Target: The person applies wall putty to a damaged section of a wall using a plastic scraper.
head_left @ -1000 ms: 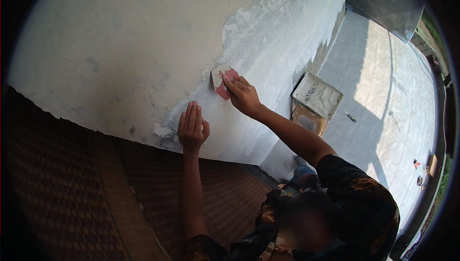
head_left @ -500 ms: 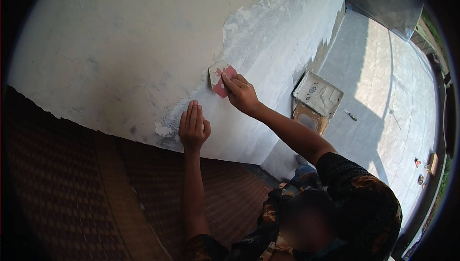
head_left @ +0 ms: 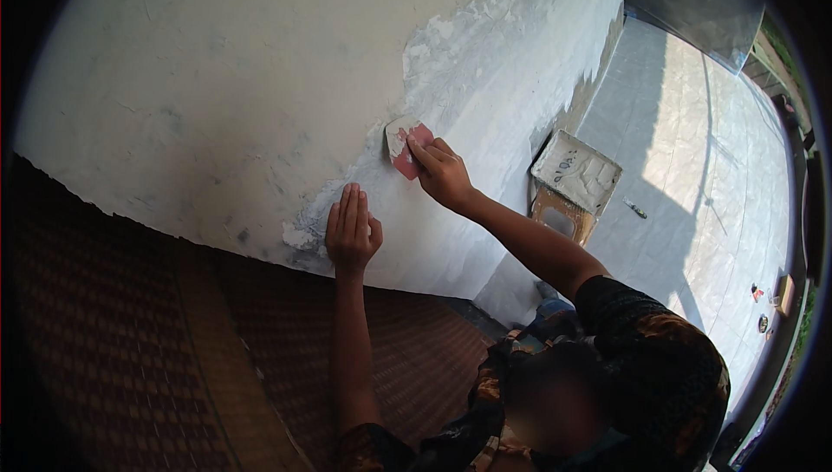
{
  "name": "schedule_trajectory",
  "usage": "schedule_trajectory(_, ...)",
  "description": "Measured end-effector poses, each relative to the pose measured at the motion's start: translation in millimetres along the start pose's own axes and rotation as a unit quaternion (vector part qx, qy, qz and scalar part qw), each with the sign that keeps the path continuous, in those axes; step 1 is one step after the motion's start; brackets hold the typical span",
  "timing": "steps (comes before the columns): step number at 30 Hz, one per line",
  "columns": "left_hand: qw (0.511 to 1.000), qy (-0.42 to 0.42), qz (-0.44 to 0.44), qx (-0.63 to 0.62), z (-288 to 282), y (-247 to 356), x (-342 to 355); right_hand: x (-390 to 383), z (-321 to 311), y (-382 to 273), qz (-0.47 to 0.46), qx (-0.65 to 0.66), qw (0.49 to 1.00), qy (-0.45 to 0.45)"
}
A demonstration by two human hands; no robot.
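A pink putty scraper (head_left: 404, 160), smeared with whitish filler, is gripped by my right hand (head_left: 445, 179), its fingers and thumb pressed on the plate. The scraper's edge meets the pale wall (head_left: 260, 65), at the border between a cream area and a greyish-white patch. Lower and to the left, my left hand (head_left: 350, 234) rests flat on the wall with fingers stretched out and together. Beside it, rough flakes of white filler (head_left: 299, 235) cling near the wall's bottom edge. Whether anything lies under the left palm is hidden.
To the right, a filler-smeared tray (head_left: 589, 164) sits over a brown board (head_left: 555, 212). A small tool (head_left: 635, 208) lies on the grey sheet (head_left: 650, 247) covering the floor. Brown woven matting (head_left: 113, 325) fills the lower left. Small items lie at the far right.
My right hand and the scraper have slid slightly to the right along the wall. My left hand stays in nearly the same place.
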State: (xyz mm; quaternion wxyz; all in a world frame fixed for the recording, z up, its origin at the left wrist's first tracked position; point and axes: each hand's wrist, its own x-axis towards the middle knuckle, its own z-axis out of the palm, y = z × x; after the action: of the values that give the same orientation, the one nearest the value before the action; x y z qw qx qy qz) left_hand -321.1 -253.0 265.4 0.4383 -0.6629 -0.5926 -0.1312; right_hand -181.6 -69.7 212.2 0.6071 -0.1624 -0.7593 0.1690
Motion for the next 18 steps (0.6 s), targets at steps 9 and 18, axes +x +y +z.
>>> schedule_trajectory(9,1.0,0.001,0.002,0.006,1.0,2.4,2.0,92.8,-18.8,4.7,-0.017,0.004,0.994,0.105)
schedule_trajectory(18,1.0,0.003,-0.019,-0.008,7.6,9.0,-8.9,-44.8,-41.7,-17.1,0.178,0.129,0.972,-0.087)
